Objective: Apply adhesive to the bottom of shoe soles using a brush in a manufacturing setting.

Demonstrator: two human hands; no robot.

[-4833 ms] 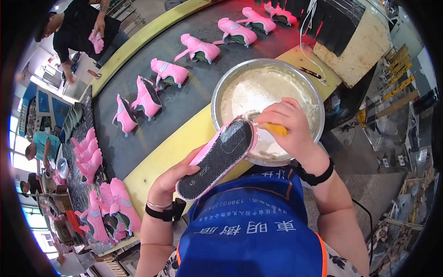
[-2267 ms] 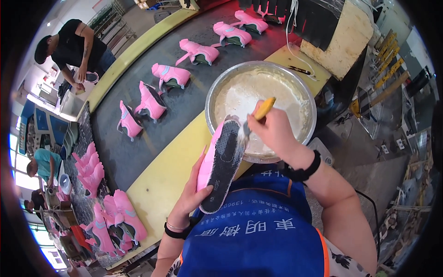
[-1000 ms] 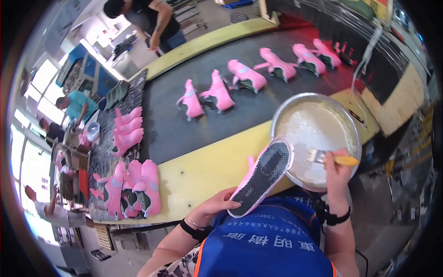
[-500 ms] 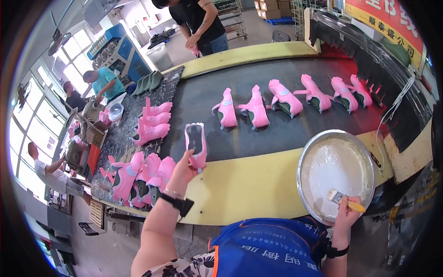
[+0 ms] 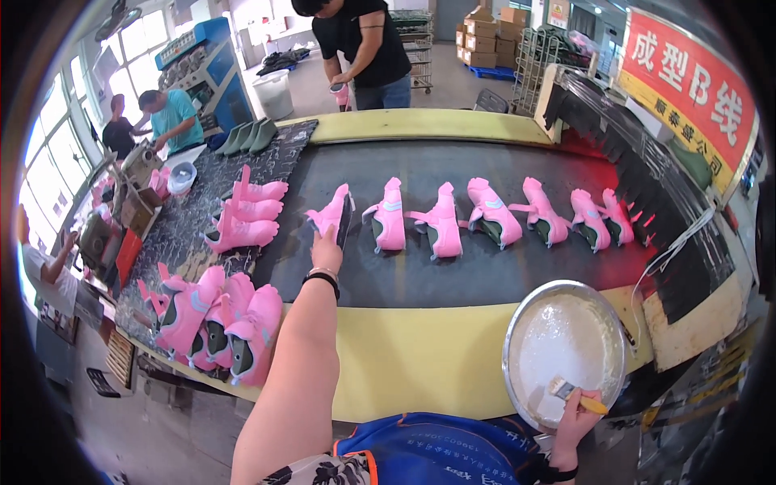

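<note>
My left hand [image 5: 326, 250] reaches out over the dark conveyor belt, its fingers closed on the near end of a pink shoe upper [image 5: 330, 213]. That upper stands tilted on its side, with its dark sole edge facing right. In my right hand [image 5: 579, 415] is a paintbrush [image 5: 594, 404] with a yellow handle. Its pale bristles rest over the white liquid inside a round metal basin [image 5: 508, 356]. To the right of my left hand, several more pink shoe uppers [image 5: 440, 220] lie in a row across the belt.
Pink uppers [image 5: 242, 327] are heaped on the black side table [image 5: 174, 271] at left, with three more behind. A yellow board [image 5: 388, 356] edges the belt's near side. At the belt's right end hangs a black strip curtain [image 5: 663, 202]. Across the belt, a person [image 5: 368, 56] handles something pink.
My left hand has carried the pink upper forward from above the yellow board onto the belt and turned it over from sole-up. The brush has stayed over the basin. The view has shifted.
</note>
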